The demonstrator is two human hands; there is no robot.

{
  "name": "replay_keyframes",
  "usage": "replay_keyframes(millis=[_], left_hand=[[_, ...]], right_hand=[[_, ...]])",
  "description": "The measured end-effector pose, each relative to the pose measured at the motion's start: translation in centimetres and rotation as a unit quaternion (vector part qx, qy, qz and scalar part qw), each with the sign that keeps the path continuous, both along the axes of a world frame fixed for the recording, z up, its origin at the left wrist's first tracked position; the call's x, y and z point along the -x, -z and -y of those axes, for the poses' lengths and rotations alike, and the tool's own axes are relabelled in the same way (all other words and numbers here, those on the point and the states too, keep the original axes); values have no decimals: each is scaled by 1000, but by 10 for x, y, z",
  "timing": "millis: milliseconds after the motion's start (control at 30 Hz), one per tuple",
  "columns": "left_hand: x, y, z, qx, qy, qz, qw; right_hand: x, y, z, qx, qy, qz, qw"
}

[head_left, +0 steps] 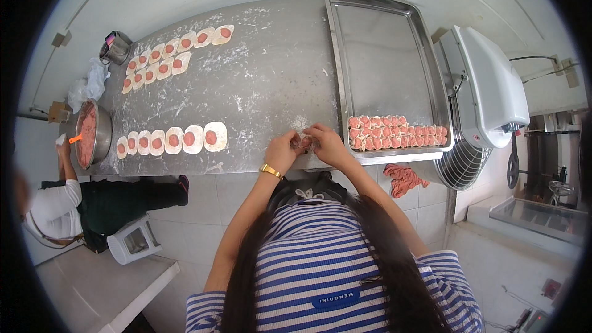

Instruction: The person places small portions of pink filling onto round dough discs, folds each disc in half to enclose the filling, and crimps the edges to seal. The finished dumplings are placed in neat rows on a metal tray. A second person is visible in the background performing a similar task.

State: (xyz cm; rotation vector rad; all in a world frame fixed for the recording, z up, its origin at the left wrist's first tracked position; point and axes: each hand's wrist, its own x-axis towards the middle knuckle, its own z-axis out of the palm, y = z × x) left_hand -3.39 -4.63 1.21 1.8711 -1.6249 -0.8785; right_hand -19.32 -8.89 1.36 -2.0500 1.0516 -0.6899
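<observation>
My left hand and my right hand meet at the near edge of the floured steel table, both pinching one small dumpling with pink filling between the fingertips. A gold bracelet sits on my left wrist. To the left of my hands lies a row of several round wrappers topped with pink filling. Just right of my hands, a large steel tray holds two rows of folded dumplings along its near edge.
Two more rows of filled wrappers lie at the table's far left. A steel bowl of pink filling sits at the left end, where another person sits by a white stool. A white dough mixer stands right; a red cloth hangs below the tray.
</observation>
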Motion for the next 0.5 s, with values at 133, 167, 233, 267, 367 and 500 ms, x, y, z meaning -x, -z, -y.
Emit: replay_keyframes(millis=[133,167,233,267,367,500], left_hand=[[0,3,-1,41,-4,-51,998],[1,2,0,29,-1,-63,998],[0,4,1,18,-2,-54,998],[0,4,1,13,-3,-49,999],[-1,4,1,28,-3,-78,997],[-1,9,2,29,4,-83,996]], right_hand=[[-2,7,-2,-30,15,-10,999],[-1,10,-2,-33,14,-4,999],[-3,9,0,-38,8,8,999],[-3,8,0,-35,12,14,999],[-2,5,2,-28,21,20,999],[-2,13,2,-52,16,11,998]])
